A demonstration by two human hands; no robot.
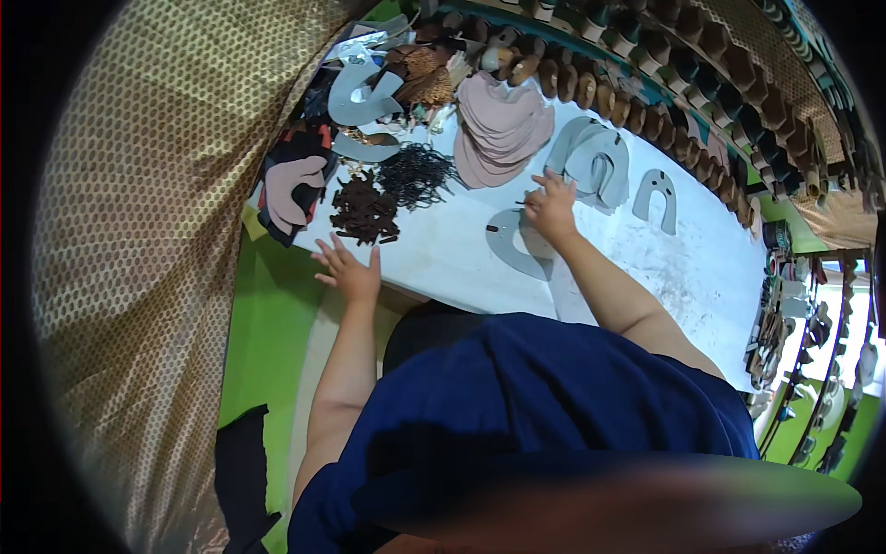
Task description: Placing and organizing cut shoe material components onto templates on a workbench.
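My right hand point(554, 205) is over the far end of a grey U-shaped piece point(503, 245) lying on the white table. A small dark strip point(520, 203) sticks out from its fingertips, which look pinched on it. Another dark mark sits on the same grey piece. My left hand point(346, 268) is open, fingers spread, at the table's near edge, just short of a heap of dark brown strips point(363, 210). Beyond that heap lies a tangle of thin black strips point(415, 175). Farther right are a stack of grey U-shaped pieces point(591, 162) and a single one point(656, 201) with small dark marks.
Pinkish cut pieces point(503, 129) are stacked at the table's far side. Grey and brown scraps point(365, 92) crowd the far left corner, with a pink curved piece point(293, 192) nearer. Rows of shoe-shaped forms point(637, 115) line the back. A patterned curtain point(157, 231) hangs at left.
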